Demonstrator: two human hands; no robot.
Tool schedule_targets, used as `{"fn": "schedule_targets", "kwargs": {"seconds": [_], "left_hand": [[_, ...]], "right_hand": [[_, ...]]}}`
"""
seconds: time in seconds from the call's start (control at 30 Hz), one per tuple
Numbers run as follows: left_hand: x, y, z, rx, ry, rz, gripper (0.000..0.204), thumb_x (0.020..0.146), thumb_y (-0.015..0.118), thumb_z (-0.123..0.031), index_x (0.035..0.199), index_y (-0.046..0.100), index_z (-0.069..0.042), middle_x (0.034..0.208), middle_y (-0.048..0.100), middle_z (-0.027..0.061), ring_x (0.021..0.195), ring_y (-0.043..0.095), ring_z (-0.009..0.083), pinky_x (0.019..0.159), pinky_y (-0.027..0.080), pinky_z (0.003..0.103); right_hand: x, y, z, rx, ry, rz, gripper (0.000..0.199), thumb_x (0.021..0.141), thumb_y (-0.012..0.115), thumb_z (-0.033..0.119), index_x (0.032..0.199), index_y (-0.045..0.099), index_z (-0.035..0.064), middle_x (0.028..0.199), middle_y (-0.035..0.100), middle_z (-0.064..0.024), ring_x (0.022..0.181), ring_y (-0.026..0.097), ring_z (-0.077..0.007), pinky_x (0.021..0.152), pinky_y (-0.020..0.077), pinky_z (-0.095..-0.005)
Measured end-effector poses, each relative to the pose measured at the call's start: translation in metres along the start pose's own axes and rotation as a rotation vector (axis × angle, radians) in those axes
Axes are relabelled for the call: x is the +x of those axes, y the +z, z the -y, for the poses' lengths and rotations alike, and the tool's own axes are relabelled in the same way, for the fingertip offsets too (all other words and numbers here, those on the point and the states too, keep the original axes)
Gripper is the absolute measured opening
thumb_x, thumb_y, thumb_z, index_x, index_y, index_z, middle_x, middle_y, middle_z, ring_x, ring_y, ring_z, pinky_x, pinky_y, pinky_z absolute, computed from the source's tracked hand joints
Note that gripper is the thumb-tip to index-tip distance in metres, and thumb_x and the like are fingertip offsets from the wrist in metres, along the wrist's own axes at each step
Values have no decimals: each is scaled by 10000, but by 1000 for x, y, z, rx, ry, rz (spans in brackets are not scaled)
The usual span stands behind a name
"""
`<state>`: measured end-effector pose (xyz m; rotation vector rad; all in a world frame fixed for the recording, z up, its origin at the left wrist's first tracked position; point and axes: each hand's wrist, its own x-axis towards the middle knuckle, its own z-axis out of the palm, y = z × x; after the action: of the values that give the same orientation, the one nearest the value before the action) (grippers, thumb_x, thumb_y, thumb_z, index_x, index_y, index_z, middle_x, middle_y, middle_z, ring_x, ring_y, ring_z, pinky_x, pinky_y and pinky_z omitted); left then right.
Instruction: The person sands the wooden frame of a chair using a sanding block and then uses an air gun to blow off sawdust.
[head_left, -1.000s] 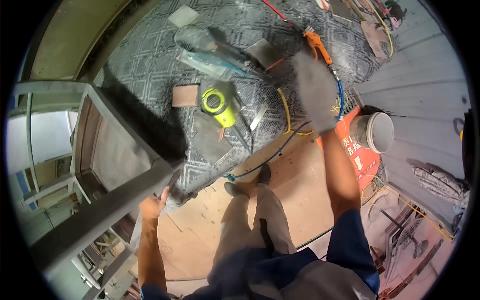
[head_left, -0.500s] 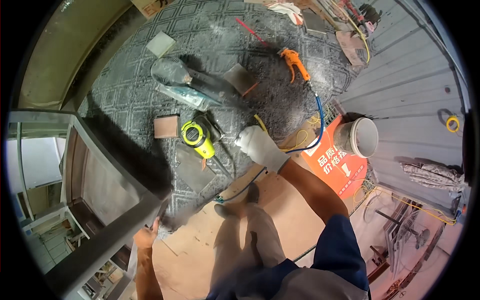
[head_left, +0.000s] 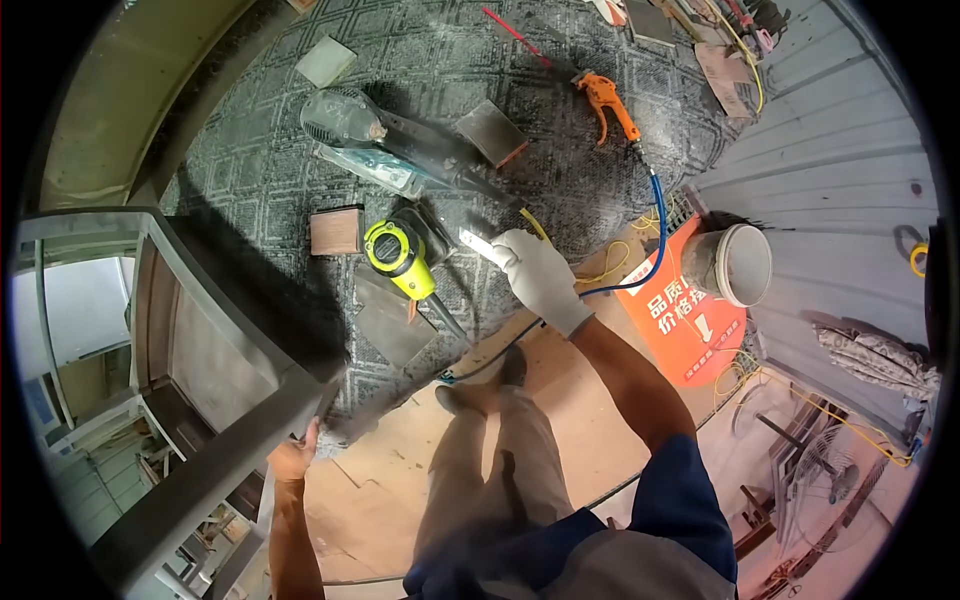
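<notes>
My right hand (head_left: 538, 276), in a white glove, is closed on a small flat pale piece (head_left: 476, 243) just right of a yellow-green power tool (head_left: 399, 258) lying on the dark patterned floor. My left hand (head_left: 293, 457), bare, grips the edge of a grey metal frame (head_left: 200, 400) at lower left. My legs and shoes (head_left: 490, 385) stand on brown board below the right hand.
A grey dusty tool (head_left: 345, 120), small brown tiles (head_left: 336, 231), an orange cutter (head_left: 607, 97) with a blue cable (head_left: 655, 230), a white bucket (head_left: 738, 264) on an orange sign (head_left: 690, 320), and corrugated metal sheeting (head_left: 830, 170) at the right.
My right hand has come down from the far orange tool toward the yellow-green tool and now holds a small pale piece. My left hand stays on the frame.
</notes>
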<state>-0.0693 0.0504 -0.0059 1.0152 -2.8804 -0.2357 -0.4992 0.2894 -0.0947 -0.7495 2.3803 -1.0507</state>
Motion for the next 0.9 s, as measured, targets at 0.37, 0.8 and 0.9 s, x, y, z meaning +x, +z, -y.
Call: {"fn": "schedule_targets", "kwargs": {"seconds": [0.37,0.8,0.9], "left_hand": [[-6,4,3,40,-8,31,436,829,793,-333,1122,721,-19,1093,729,158,997,690,358,909,533,417],[-2,-2,3,-11,82,154,306,826,779,-233,1062,745,-40,1018,735,157,900,694,358,814,557,420],[-6,0,13,5,174,142,364,831,794,-282,1072,719,-19,1002,717,182,864,680,373,801,554,437]], "right_hand": [[16,18,5,-416,-177,-126,108,944,567,166,963,673,164,827,656,-71,771,668,-298,656,533,-442],[132,-78,-37,-205,-103,-684,240,962,592,91,1172,697,42,1088,713,-157,997,655,-329,876,509,-404],[222,-96,-42,-101,-318,-809,285,941,583,89,1206,657,13,1118,688,-193,1051,637,-393,947,482,-451]]}}
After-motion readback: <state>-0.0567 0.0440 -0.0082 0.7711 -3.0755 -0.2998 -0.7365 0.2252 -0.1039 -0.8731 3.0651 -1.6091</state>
